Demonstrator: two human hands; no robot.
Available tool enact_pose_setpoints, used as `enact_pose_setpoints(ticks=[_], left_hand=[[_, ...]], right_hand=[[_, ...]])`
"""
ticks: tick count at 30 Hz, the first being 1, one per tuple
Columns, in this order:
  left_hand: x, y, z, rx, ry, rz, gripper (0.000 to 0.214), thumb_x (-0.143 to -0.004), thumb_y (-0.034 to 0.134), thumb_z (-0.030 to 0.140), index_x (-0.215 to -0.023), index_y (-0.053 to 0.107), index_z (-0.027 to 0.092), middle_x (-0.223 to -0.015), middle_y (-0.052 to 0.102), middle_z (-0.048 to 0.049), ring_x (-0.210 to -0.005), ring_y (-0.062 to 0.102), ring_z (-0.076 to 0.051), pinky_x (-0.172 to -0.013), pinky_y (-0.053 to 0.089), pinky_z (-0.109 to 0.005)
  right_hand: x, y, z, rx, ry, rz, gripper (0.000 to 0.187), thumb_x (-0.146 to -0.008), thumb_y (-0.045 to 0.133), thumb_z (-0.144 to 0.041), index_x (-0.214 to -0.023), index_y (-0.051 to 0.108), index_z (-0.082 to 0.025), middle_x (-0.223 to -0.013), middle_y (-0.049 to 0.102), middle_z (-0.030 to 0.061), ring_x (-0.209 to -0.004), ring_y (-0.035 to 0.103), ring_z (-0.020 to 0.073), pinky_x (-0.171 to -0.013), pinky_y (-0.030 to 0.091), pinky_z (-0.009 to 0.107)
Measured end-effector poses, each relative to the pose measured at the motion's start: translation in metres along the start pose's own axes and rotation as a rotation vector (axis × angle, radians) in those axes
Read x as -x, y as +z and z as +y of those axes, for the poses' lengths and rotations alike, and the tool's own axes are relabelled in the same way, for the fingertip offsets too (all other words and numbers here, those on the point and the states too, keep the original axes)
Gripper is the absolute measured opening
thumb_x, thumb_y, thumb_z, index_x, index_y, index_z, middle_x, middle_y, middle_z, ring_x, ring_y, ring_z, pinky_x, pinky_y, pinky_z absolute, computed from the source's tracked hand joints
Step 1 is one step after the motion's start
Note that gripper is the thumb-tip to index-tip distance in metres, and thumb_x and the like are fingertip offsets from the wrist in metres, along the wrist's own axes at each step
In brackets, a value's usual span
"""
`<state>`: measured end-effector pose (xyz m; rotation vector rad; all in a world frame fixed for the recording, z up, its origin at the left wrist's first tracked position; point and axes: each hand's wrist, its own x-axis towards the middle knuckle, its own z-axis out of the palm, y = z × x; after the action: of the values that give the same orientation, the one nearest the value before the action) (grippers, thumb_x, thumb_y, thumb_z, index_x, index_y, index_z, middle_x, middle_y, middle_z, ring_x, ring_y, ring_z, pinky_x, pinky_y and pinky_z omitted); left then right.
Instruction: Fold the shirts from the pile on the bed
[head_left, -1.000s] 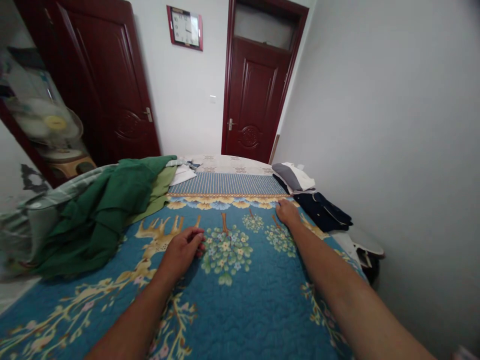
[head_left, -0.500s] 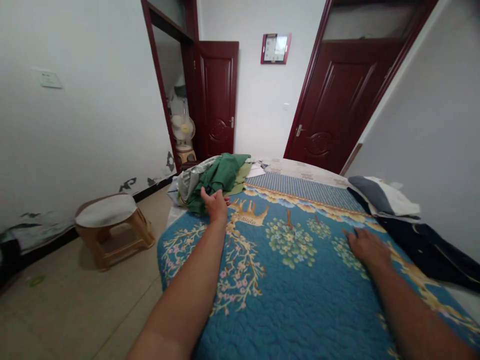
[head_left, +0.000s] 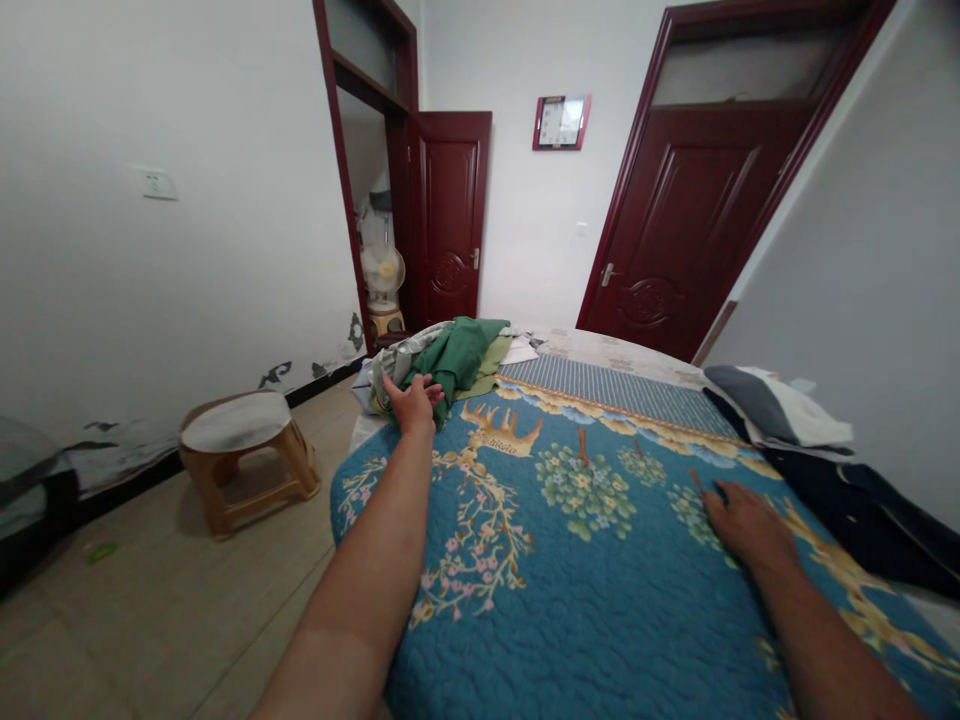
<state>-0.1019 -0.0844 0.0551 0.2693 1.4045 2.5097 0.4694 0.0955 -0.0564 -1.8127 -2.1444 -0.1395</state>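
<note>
My left hand reaches across the bed to a heap of green cloth at the bed's far left corner, fingers spread and touching its near edge. My right hand lies flat, fingers stretched out, on the blue quilt with its deer and flower pattern, close to the right side of the bed. Neither hand holds anything.
A low wooden stool stands on the tiled floor left of the bed. Folded grey and white clothes and a dark garment lie along the right wall. A fan stands in the open doorway; a closed door is behind.
The view swung left and the floor and stool came in. My left hand moved from the quilt's middle out to the green cloth heap. My right hand stayed flat on the quilt.
</note>
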Motion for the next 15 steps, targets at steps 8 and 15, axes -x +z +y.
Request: enact_pose_setpoints(ticks=[8, 15], left_hand=[[-0.018, -0.009, 0.004, -0.056, -0.194, -0.092, 0.043, -0.100, 0.054, 0.029, -0.141, 0.049, 0.022, -0.076, 0.067, 0.0034, -0.053, 0.062, -0.008, -0.065, 0.061, -0.025], [0.001, -0.001, 0.004, -0.264, -0.116, -0.209, 0.026, -0.093, 0.064, 0.030, -0.117, 0.062, 0.021, -0.057, 0.047, 0.0118, -0.036, 0.036, -0.006, -0.044, 0.041, -0.016]], right_hand=[[0.007, -0.021, -0.016, -0.010, -0.005, -0.019, 0.052, -0.095, 0.048, -0.043, -0.126, 0.077, -0.014, -0.133, 0.074, 0.0209, -0.131, 0.066, 0.0357, -0.116, 0.047, 0.047], [0.010, -0.026, -0.020, -0.024, 0.006, -0.010, 0.051, -0.094, 0.048, -0.043, -0.125, 0.077, -0.014, -0.132, 0.074, 0.0205, -0.130, 0.066, 0.0358, -0.115, 0.048, 0.047]])
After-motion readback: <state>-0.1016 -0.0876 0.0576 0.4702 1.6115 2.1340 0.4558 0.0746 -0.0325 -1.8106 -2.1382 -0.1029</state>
